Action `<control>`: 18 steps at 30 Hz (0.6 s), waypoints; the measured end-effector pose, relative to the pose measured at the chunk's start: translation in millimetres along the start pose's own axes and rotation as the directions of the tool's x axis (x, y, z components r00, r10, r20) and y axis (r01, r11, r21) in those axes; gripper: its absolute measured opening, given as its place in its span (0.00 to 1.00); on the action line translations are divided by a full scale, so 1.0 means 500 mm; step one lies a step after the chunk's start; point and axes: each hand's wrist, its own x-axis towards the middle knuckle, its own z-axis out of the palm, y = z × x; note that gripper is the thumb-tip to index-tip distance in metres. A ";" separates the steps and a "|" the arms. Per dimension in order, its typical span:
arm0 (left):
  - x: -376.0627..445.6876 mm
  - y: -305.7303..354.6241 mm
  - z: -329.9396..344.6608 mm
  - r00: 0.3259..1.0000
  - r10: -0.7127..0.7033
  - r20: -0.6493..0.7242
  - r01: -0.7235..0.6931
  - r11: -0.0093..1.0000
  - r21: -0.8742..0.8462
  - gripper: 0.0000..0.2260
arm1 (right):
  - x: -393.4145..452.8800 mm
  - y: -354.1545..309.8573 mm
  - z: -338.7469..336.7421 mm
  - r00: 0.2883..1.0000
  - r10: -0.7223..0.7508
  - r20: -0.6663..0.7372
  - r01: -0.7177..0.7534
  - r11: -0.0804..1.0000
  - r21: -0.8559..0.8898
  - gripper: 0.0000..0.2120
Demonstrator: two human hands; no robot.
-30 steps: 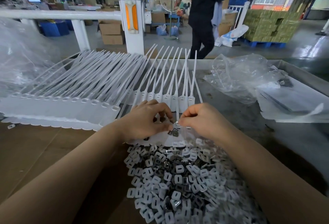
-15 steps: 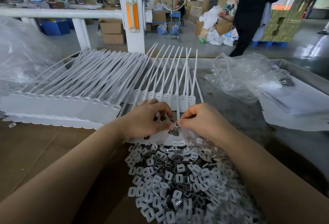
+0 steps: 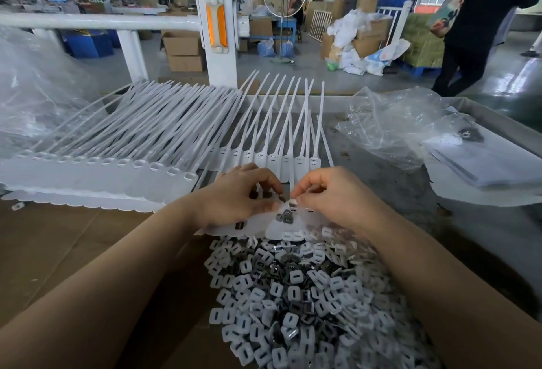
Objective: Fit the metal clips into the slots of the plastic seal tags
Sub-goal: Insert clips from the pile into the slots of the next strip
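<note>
A long row of white plastic seal tags [image 3: 152, 145] lies fanned out on the bench, tails pointing away. My left hand [image 3: 237, 195] rests curled on the nearest tags, its fingers holding small dark metal clips against the tag flags. My right hand [image 3: 328, 192] pinches one small metal clip [image 3: 293, 202] between thumb and fingertip, just over a tag head. A few loose metal clips [image 3: 284, 217] lie on the white tag flag between my hands. Below them spreads a heap of white clip inserts and grey metal clips [image 3: 293, 295].
Crumpled clear plastic bags [image 3: 393, 122] lie at the right, next to a bagged stack of flat sheets [image 3: 481, 163]. Another clear bag [image 3: 32, 86] sits at the left. Brown cardboard [image 3: 58, 251] covers the near left. A white rail post [image 3: 217, 31] stands behind; a person [image 3: 475, 25] walks beyond.
My hands have barely moved; the right fingers shifted slightly on the clip. The person in the background has walked from the middle to the far right.
</note>
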 end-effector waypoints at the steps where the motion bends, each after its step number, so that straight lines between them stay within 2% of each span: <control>1: 0.000 -0.001 -0.002 1.000 -0.002 0.007 0.003 1.000 -0.025 0.09 | -0.001 -0.003 -0.001 0.999 -0.023 0.024 0.023 0.999 0.028 0.08; 6: -0.001 -0.005 -0.003 1.000 0.003 0.011 -0.002 0.999 -0.046 0.10 | -0.008 -0.013 -0.001 0.973 -0.121 0.194 0.109 0.992 0.069 0.07; 18: 0.000 -0.008 -0.006 1.000 0.008 0.011 -0.007 0.998 -0.057 0.09 | -0.013 -0.014 0.006 0.960 -0.200 0.196 0.209 0.978 -0.028 0.04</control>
